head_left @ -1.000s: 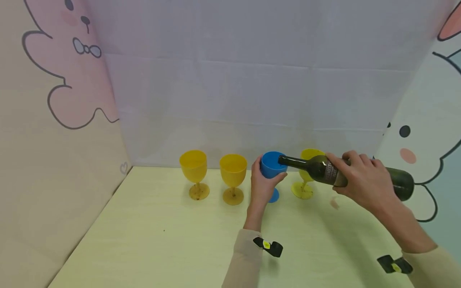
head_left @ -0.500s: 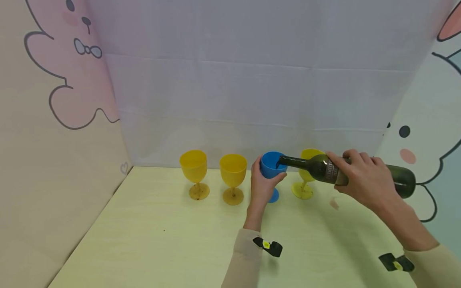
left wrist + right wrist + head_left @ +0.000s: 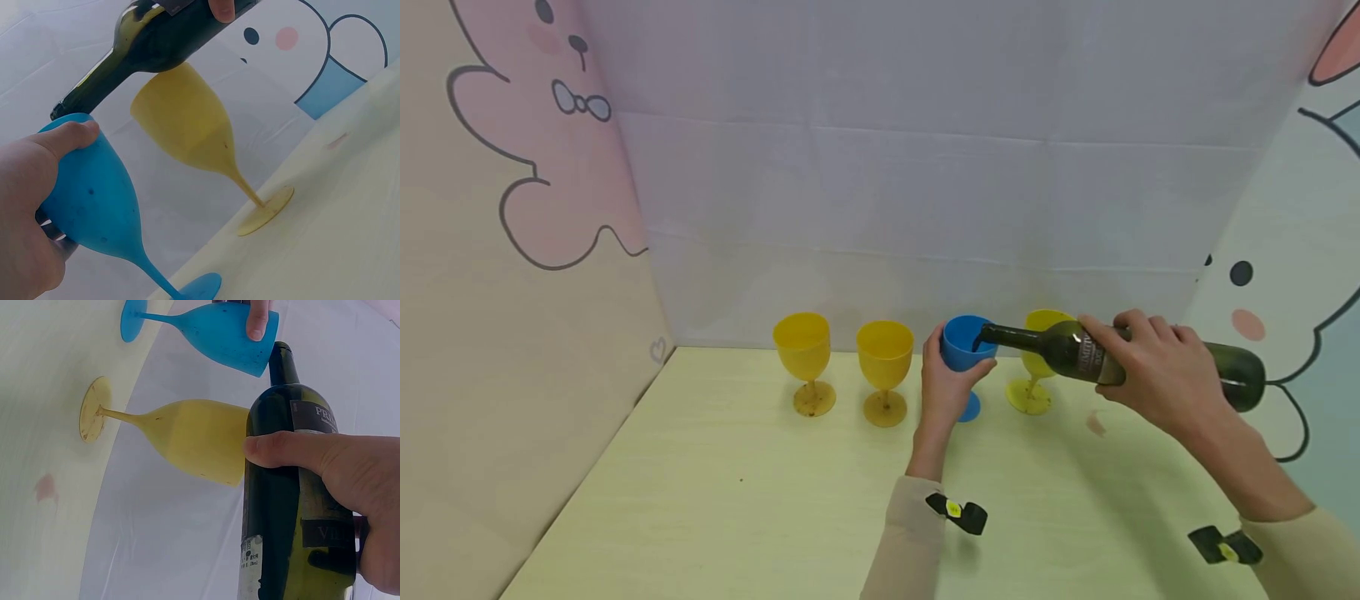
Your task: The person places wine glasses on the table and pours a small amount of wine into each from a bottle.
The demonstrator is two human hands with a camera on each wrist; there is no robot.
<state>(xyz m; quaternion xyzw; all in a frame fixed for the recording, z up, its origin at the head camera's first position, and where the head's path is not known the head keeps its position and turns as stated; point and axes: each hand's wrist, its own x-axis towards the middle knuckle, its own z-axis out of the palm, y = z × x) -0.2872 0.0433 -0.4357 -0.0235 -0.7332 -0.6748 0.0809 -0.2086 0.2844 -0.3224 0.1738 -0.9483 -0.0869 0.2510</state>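
A blue goblet (image 3: 967, 354) stands upright on the table, and my left hand (image 3: 946, 387) grips its bowl, thumb on the near side. My right hand (image 3: 1165, 371) holds a green glass wine bottle (image 3: 1060, 350) round its body, tilted so the neck points left and slightly down. The mouth lies just over the goblet's rim, and dark liquid runs from it into the bowl. In the left wrist view the blue goblet (image 3: 94, 194) has the bottle's neck (image 3: 94, 87) right at its rim. The right wrist view shows my thumb (image 3: 275, 450) across the bottle.
Two yellow goblets, one at far left (image 3: 802, 346) and one beside my left hand (image 3: 886, 354), stand in the row. A lighter yellow goblet (image 3: 1032, 397) is partly hidden behind the bottle. A pale wall sheet (image 3: 850, 208) hangs behind the table (image 3: 700, 500).
Dark liquid now flows from the bottle's mouth, where none showed a second ago. The bottle's base has risen very slightly at first; my left hand and the blue goblet have stayed put.
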